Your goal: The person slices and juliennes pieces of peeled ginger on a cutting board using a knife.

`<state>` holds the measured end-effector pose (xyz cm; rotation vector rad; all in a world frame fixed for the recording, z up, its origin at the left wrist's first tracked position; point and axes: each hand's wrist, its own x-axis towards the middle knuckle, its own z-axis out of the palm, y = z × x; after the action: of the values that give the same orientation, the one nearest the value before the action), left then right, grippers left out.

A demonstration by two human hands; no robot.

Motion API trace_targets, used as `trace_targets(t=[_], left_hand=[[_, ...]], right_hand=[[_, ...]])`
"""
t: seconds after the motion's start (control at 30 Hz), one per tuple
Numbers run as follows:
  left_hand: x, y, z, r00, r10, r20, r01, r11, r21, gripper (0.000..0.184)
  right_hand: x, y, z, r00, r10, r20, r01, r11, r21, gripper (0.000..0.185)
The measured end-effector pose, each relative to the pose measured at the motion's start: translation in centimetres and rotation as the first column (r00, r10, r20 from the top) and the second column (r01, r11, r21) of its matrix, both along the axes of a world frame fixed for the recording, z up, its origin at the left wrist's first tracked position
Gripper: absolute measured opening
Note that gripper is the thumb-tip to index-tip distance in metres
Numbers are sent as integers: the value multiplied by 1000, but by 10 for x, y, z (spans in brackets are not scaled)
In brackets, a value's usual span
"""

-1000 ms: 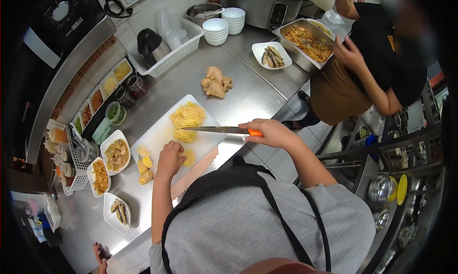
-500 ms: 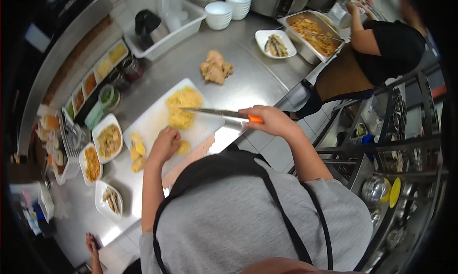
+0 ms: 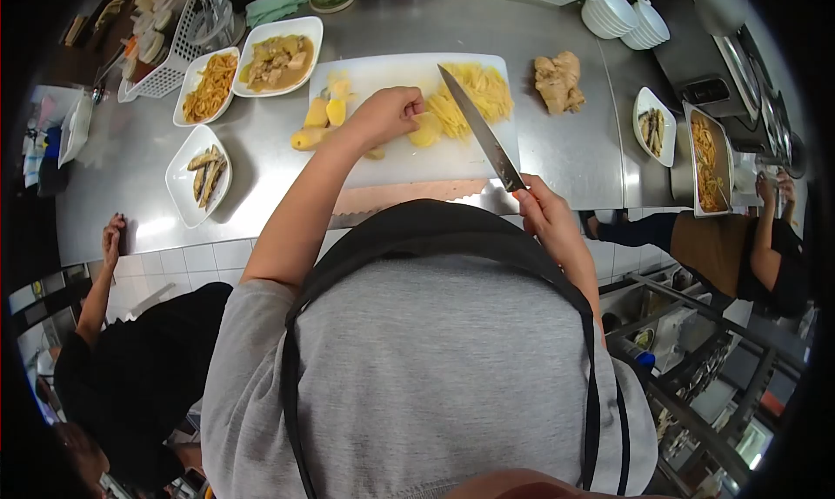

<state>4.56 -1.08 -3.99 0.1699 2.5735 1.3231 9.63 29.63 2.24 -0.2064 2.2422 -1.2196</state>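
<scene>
My right hand [image 3: 548, 216] grips the orange handle of a knife [image 3: 480, 129], its blade slanting up and left over the right part of a white cutting board [image 3: 391, 71]. Thin yellow ginger strips [image 3: 483, 92] lie in a pile beside and under the blade. My left hand [image 3: 389, 116] is over the middle of the board, fingers curled together near some round ginger slices [image 3: 425, 129]; whether anything is between them is too small to tell. Peeled ginger pieces [image 3: 313, 137] lie at the board's left. An unpeeled ginger root [image 3: 559, 83] sits right of the board.
Bowls of noodles [image 3: 210, 88], stew [image 3: 278, 60] and fish [image 3: 207, 176] stand at left. Another fish dish [image 3: 652, 127], a metal food tray [image 3: 709, 162] and stacked white bowls [image 3: 609, 14] are at right. One person [image 3: 139, 369] is at lower left, another [image 3: 722, 247] at right.
The view has turned, so the board now lies level across it. My left hand's fingers have drawn together near the slices. The knife now points up and left, and a person shows more fully at lower left.
</scene>
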Motion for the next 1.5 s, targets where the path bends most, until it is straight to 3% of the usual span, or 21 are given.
trace_targets(t=[0.07,0.27,0.33,0.37,0.43,0.53,0.67,0.77,0.83,0.87,0.93,0.97,1.03,1.23,1.5], left_hand=[[2,-4,-3,1000,-6,-24,5,999,-33,15],[1,-26,4,980,-51,191,31,994,108,15],[2,-34,3,961,-53,273,24,994,105,14],[3,-34,2,961,-48,274,19,994,107,14],[5,-31,-1,976,20,215,-7,998,-61,15],[10,-22,-6,979,88,183,-91,996,7,15],[11,-15,-10,964,132,229,-157,983,96,15],[19,-6,0,976,168,139,-166,986,-31,17],[25,1,5,974,173,-145,-203,953,-223,18],[29,1,7,974,173,-144,-202,953,-224,18],[36,2,8,908,40,-418,-118,980,-162,18],[41,2,8,908,41,-416,-118,980,-160,18],[51,2,4,897,-180,-404,12,923,-385,16],[66,9,-12,863,-149,-483,-94,891,-444,20],[66,9,-18,842,-153,-517,-127,876,-465,23]], right_hand=[[-1,-12,-6,999,32,-13,-32,999,12,26],[-11,-22,-11,983,162,-90,-158,986,47,25],[-14,-27,-5,989,147,23,-148,987,64,26],[-15,-29,-6,988,152,24,-153,986,65,26],[-16,-31,-13,979,202,-35,-196,972,133,26],[-15,-30,-26,943,300,-144,-273,945,179,25],[-12,-37,-22,965,251,-72,-233,953,195,26],[-15,-40,-32,958,245,-149,-217,959,183,26],[-17,-48,-30,942,277,-189,-233,947,223,28],[-19,-51,-31,943,276,-188,-233,947,222,28],[-20,-56,-33,921,309,-238,-249,935,252,28],[-21,-60,-29,921,310,-236,-249,935,253,28],[-22,-69,-13,918,338,-207,-267,913,307,27],[-19,-78,-6,878,409,-249,-290,869,402,23],[-19,-100,-43,855,412,-315,-233,848,475,22]])
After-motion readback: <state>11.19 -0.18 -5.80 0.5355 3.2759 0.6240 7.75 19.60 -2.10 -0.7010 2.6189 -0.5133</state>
